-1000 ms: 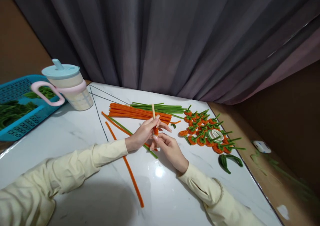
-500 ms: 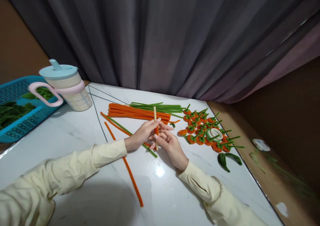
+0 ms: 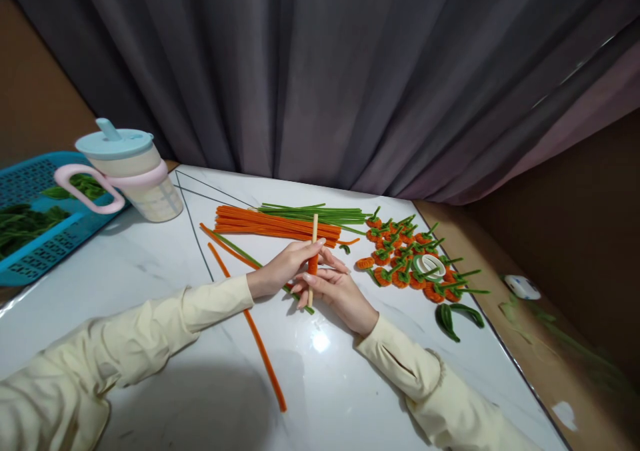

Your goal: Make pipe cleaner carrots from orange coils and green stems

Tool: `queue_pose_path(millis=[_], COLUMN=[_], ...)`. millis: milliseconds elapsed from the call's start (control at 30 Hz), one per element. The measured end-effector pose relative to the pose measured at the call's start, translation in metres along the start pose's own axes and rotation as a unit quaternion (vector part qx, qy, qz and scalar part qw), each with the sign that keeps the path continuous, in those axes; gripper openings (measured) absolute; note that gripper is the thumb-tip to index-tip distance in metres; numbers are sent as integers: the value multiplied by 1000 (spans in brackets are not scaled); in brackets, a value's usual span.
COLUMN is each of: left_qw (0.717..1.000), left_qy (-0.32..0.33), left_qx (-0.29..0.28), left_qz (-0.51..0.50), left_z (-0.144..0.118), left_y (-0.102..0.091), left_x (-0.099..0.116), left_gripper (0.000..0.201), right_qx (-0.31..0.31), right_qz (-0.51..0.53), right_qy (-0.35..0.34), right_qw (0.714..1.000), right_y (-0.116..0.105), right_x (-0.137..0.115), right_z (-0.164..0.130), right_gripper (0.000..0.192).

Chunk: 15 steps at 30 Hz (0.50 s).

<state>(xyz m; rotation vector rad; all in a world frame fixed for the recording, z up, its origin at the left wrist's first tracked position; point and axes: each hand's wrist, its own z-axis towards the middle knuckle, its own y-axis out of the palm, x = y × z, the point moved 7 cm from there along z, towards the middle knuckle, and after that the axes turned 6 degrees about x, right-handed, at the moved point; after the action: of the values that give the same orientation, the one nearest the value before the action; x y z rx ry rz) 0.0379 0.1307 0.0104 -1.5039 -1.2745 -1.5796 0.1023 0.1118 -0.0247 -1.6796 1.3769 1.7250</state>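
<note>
Between my two hands a thin wooden stick (image 3: 315, 228) stands nearly upright, with an orange pipe cleaner coil (image 3: 313, 264) wound around its middle. My left hand (image 3: 286, 266) pinches the stick near the top of the coil. Lower down, my right hand (image 3: 345, 296) has its thumb against the bottom of the coil, its fingers behind the stick. Under my left hand a green pipe cleaner (image 3: 233, 244) and orange ones lie on the table. One long orange pipe cleaner (image 3: 264, 351) runs toward the front. A bundle of orange pipe cleaners (image 3: 260, 224) lies just behind my hands.
Green pipe cleaners (image 3: 320, 214) lie at the back. To the right sit several small orange pumpkin shapes with green stems (image 3: 401, 278), a white tape roll (image 3: 431, 266) and dark green curled pieces (image 3: 447, 322). On the left are a lidded cup (image 3: 150, 188) and a blue basket (image 3: 65, 248).
The stick has shifted slightly right and now leans a little, its top to the right. My right thumb has moved slightly up and left along it.
</note>
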Motion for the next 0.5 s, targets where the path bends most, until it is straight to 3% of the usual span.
queue_pose_path(millis=[100,200,333,500], left_qw=[1000,999,999,1000], left_qy=[-3,-16,-24,-25], left_qx=[-20,-33,-34,-16], left_qz=[1,-1,-2,0], left_z=[-1,-1,0,1], left_y=[1,1,0,-3], left_x=[0,-3,-8,-10], left_gripper=[44,45,48,50], right_qx=[9,13,13,18], right_qz=[4,29,13,-3], right_qy=[-15,-25,-25,-56], right_qw=[1000,999,1000,998], right_y=[-1,-1,-1,-1], right_x=[-2,-4,-4,-7], right_z=[-1,-2,-1,0], right_gripper=[24,34,22,27])
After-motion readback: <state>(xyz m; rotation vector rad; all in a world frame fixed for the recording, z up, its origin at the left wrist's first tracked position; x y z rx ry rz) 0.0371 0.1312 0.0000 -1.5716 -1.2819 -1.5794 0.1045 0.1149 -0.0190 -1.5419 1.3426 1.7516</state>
